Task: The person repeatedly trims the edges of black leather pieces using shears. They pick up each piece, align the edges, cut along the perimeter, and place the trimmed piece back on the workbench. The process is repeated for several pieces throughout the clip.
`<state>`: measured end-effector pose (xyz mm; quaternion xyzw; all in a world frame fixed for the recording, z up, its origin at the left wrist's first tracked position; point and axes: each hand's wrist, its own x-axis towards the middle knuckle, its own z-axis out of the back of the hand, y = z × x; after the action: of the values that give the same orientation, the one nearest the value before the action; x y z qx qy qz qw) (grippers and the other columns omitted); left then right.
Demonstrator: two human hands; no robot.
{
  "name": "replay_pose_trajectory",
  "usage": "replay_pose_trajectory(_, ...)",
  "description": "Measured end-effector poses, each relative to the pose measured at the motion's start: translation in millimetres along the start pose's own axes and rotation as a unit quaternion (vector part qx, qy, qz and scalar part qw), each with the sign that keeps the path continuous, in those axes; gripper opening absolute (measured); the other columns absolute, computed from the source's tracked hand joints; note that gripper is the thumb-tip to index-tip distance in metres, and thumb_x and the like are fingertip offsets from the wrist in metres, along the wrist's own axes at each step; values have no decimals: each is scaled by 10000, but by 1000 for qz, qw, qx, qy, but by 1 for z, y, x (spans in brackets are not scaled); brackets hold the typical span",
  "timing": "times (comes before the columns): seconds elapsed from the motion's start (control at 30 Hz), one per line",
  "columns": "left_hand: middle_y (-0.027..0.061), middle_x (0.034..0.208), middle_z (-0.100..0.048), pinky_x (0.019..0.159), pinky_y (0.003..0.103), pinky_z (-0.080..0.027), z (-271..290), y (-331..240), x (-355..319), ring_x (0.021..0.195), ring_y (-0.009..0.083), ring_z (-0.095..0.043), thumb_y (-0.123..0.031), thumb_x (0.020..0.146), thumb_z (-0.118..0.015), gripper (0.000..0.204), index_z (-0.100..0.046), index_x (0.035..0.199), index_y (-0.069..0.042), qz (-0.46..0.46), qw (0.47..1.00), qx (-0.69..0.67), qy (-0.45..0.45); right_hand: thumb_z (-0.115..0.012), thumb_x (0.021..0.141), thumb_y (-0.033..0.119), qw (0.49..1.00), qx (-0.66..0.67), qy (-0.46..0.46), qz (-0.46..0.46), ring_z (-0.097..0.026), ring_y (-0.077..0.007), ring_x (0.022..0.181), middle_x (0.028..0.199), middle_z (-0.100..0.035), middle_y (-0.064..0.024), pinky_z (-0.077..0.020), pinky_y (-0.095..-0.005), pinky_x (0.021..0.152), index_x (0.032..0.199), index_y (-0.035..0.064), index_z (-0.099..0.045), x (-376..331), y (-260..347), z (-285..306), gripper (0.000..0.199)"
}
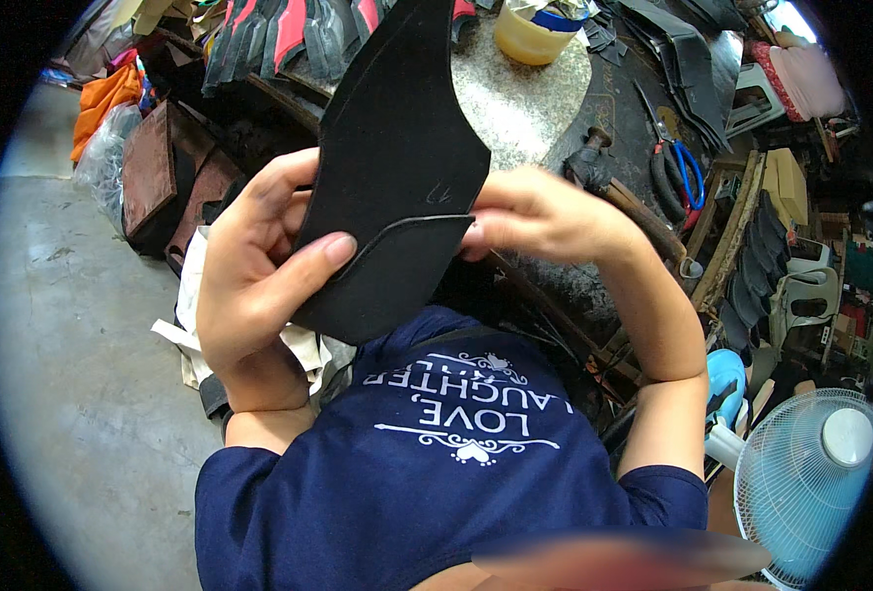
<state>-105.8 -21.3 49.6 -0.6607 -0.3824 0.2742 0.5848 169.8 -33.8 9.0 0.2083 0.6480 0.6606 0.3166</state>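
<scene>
A flat black leather-like piece (397, 128), shaped like a shoe upper, is held up in front of my chest. A curved seam or overlapping edge crosses its lower part, and a small pale mark shows above it. My left hand (259, 266) grips its left side, thumb on the front face and fingers behind. My right hand (535, 217) pinches the right edge where the curved seam ends. The tips of several fingers on both hands are hidden behind the piece.
The workbench bears a stone slab (525, 108), a yellow tub (533, 37), a hammer (594, 158) and blue-handled scissors (688, 172). More black and red pieces (294, 39) lie at the back. A fan (801, 483) stands at the lower right, a brown box (156, 167) at left.
</scene>
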Motion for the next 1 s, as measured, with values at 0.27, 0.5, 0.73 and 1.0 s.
replay_pose_trajectory(0.27,115,1142,-630,883,259,-484,-4,53,38,1031,132,-595,-48,911,-629,439,-472,1300,81,78,994,50,54,-500,998,421,938,211,-275,17,-633,-146,966,1073,-676,-65,-504,-278,836,1230,5,-599,11,-33,15,487)
replay_pose_trajectory(0.5,76,1029,-659,769,240,-508,-28,107,67,896,106,-622,-4,873,-659,403,-560,1263,-29,-90,957,266,-75,-630,932,118,906,131,-397,64,-628,-110,930,1071,-660,-60,-526,-266,828,1218,-16,-558,8,-44,-8,324)
replay_pose_trajectory(0.73,111,943,-671,717,341,-550,-45,107,86,845,285,-675,-35,818,-673,215,-685,1031,-55,-334,854,388,-88,-612,956,136,882,203,-424,16,-607,-95,929,1064,-652,-59,-511,-252,827,1207,-16,-553,-4,-54,-16,299)
replay_pose_trajectory(1.0,125,846,-678,652,277,-520,-45,105,89,728,235,-674,-57,813,-718,190,-719,1002,-32,-259,896,349,-90,-579,979,146,897,111,-426,50,-588,-68,898,1033,-654,-20,-493,-224,801,1185,-17,-593,-4,-58,-16,263)
